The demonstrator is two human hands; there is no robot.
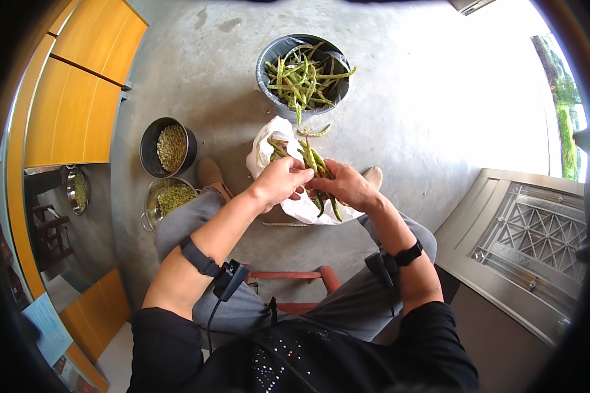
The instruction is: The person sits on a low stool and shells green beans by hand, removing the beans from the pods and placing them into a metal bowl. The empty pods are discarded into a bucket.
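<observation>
My right hand [346,185] holds a bunch of long green bean pods [316,164] over a white plastic bag [302,211]. Beside it, the thumb and fingertips of my left hand [281,182] meet at the bunch; whether they pinch a pod cannot be told. More pods lie in the open bag, partly hidden by my hands. Beyond the bag stands a dark lined bucket [295,114] heaped with bean pods. At the left, a dark pot [192,147] holds pale shelled beans [171,148], and a steel two-handled pot [150,204] holds greener beans [175,198].
Loose pods [314,131] lie on the concrete floor [216,64] between bucket and bag, and another [284,224] lies nearer me. A red stool [330,281] shows between my legs. Yellow cabinets [73,113] stand at the left, a metal door panel [496,245] at the right.
</observation>
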